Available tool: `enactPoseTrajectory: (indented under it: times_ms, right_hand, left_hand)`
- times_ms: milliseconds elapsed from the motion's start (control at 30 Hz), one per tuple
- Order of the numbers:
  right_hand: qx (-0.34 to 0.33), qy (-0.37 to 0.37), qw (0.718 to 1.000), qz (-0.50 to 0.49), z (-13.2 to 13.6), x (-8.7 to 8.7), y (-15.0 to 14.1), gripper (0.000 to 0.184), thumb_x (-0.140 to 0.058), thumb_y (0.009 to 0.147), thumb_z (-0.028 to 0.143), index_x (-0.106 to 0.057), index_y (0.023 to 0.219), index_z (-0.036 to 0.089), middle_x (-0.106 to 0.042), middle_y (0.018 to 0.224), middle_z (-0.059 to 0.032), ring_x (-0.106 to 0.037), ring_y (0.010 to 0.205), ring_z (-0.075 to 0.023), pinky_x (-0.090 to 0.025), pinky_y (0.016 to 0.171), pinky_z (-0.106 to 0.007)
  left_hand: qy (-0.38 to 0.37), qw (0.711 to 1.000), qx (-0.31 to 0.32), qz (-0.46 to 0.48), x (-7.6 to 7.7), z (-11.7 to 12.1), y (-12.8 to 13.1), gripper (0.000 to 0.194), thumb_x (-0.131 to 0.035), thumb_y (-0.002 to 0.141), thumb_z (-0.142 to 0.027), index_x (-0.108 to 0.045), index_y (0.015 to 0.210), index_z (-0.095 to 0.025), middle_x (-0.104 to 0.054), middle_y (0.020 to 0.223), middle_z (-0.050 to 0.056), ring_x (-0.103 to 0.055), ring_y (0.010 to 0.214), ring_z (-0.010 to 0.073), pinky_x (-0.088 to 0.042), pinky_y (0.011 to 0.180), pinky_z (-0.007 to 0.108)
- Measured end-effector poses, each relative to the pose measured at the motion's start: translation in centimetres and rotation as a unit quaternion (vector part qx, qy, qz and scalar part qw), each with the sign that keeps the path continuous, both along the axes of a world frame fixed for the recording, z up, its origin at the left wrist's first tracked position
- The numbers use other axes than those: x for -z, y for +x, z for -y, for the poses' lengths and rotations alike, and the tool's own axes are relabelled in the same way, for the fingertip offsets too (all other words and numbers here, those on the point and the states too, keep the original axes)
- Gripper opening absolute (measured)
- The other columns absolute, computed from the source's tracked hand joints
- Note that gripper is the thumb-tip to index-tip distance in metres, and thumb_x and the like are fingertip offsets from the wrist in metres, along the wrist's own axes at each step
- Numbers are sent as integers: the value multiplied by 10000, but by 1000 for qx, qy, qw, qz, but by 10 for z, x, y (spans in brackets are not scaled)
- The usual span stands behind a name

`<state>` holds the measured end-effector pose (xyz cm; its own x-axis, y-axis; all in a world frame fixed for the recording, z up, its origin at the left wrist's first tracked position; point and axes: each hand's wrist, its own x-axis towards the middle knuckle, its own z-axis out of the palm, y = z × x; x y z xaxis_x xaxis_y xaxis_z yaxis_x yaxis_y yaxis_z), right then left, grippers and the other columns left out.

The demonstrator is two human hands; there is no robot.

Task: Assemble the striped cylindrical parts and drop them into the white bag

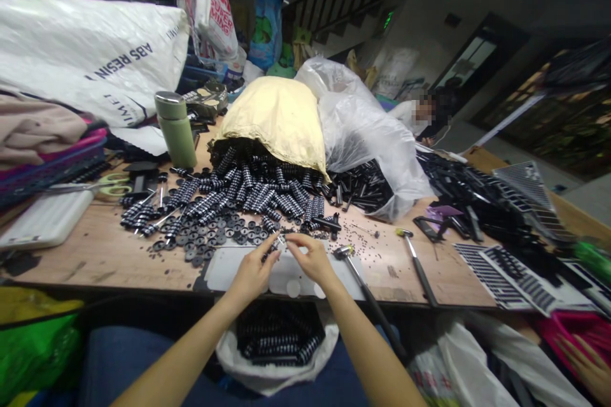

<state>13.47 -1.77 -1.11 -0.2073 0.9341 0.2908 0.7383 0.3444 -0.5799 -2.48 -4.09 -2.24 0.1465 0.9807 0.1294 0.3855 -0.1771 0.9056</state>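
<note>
My left hand (255, 267) and my right hand (310, 255) meet over a grey plate (222, 270) at the table's front edge. Between the fingertips is a small part with a shiny metal end (281, 239); the fingers cover most of it. Both hands are closed in a pinch at this part. Just beyond lies a heap of black ribbed rollers with silvery bands (258, 197). Loose black discs (210, 235) are spread to the left of it. A hammer (363, 286) rests at an angle to the right of my right hand.
An open white sack of ribbed rollers (229, 353) sits below the table edge. A second hammer (417, 264), tiny scattered parts and a green bottle (175, 130) are on the table. Behind stand a yellow sack (274, 114) and a clear plastic bag (353, 120). Another person's hand shows at right.
</note>
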Motion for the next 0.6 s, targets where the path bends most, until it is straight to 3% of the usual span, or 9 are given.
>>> enactPoseTrajectory:
  times_ms: [100, 200, 300, 400, 500, 600]
  right_hand:
    - [95, 24, 993, 65, -31, 6, 3, 190, -443, 828, 164, -614, 909, 154, -640, 981, -119, -520, 989, -229, -364, 883, -422]
    - [113, 23, 991, 75, -54, 12, 3, 125, -491, 772, 124, -614, 793, 133, -645, 871, -150, -497, 988, -281, -326, 869, -496]
    - [109, 26, 992, 60, -55, 13, 1, 130, -535, 734, 137, -603, 845, 143, -639, 885, -119, -512, 959, -250, -362, 856, -446]
    - [79, 23, 996, 25, -37, 10, -6, 219, -546, 722, 162, -581, 938, 169, -623, 916, -58, -566, 836, -163, -448, 771, -309]
    - [21, 12, 996, -88, -17, 5, -15, 187, -555, 709, 165, -597, 889, 189, -603, 859, -16, -587, 711, -110, -492, 655, -227]
    - [-10, -5, 976, -215, -4, 1, -21, 152, -578, 677, 144, -620, 816, 188, -583, 792, -5, -589, 678, -107, -513, 623, -218]
  left_hand:
    - [-2, 999, -34, 3, -2, -2, -2, 350, -397, 823, -411, -584, 992, -168, -659, 885, 45, -605, 764, 174, -474, 721, 293]
    - [-1, 999, -48, 4, 0, -5, -5, 342, -398, 820, -429, -599, 901, -164, -656, 805, 37, -597, 727, 171, -474, 686, 287]
    - [1, 998, -55, 6, 2, -6, -5, 346, -433, 802, -424, -618, 941, -166, -666, 930, 59, -604, 842, 191, -471, 766, 311]
    - [-12, 999, -32, 8, 3, -7, -3, 386, -437, 803, -415, -603, 1049, -168, -650, 1038, 72, -598, 925, 208, -460, 830, 345]
    - [-13, 1000, -21, 12, 3, -7, 1, 421, -435, 806, -413, -579, 1103, -151, -614, 1117, 89, -563, 1023, 213, -419, 907, 365]
    - [-1, 1000, -10, 15, 3, -6, 3, 420, -432, 809, -411, -581, 1101, -149, -600, 1142, 90, -536, 1072, 202, -386, 948, 361]
